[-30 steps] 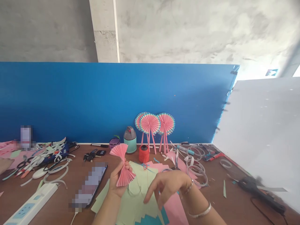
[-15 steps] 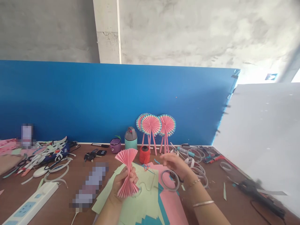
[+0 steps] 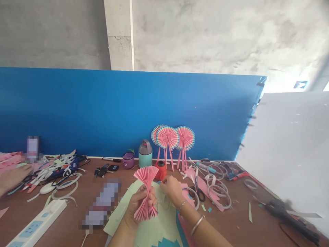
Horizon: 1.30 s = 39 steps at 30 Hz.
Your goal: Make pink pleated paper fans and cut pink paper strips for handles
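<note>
Clutter crowds the table's [image 3: 253, 228] left end: another person's hand [image 3: 10, 176] rests at the edge of view among white strips [image 3: 55, 166], and a power strip [image 3: 36, 224] lies slanted toward the near edge. Bare wood shows between it and a phone [image 3: 101, 206]. Next comes a stack of green sheets [image 3: 123, 212]. Above it the left hand [image 3: 138, 207] pinches a folded pink paper [image 3: 145, 192] at its narrow waist, holding it upright with both ends fanned out. The right hand [image 3: 172, 190] sits just beside that waist, fingers bent inward; whether they grip anything cannot be told. Behind, a red spool [image 3: 161, 170] and finished fans [image 3: 168, 137] stand against the blue board [image 3: 77, 113]. Further right lie scissors [image 3: 197, 192] and tape rings [image 3: 218, 199], then open wood up to a glue gun [image 3: 288, 214] by the white board [image 3: 295, 144].
</note>
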{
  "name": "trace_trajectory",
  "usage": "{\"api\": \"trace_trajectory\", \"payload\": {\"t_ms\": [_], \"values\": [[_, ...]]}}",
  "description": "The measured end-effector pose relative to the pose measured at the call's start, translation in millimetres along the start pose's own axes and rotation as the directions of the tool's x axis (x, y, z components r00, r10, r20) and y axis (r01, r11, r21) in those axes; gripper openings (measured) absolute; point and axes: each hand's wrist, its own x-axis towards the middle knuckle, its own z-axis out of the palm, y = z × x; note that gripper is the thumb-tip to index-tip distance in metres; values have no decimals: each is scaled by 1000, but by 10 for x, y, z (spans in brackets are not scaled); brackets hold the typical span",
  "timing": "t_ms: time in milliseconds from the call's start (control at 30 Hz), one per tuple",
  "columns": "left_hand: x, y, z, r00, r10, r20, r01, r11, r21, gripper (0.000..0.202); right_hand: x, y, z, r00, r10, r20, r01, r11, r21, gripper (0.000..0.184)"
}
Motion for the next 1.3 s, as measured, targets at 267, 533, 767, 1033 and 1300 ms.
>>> {"api": "trace_trajectory", "payload": {"t_ms": [267,533,767,1033,1300], "values": [[-3,46,47,1000,-27,-4,27,1000,17,38,169,-98,-493,988,-37,149,-28,908,417,23],[72,-26,-119,999,18,37,-16,998,-59,8,335,-109,-647,976,-120,182,65,957,282,9],[70,-21,-140,998,21,59,-18,998,-52,8,584,-255,-737,954,-223,199,227,974,4,21],[43,28,-74,1000,19,23,-19,1000,-8,13,825,-417,-579,972,-145,185,184,960,-212,6],[24,62,-46,1000,2,-12,-2,1000,29,29,958,-446,-395,987,-34,158,87,936,-342,20]]}}
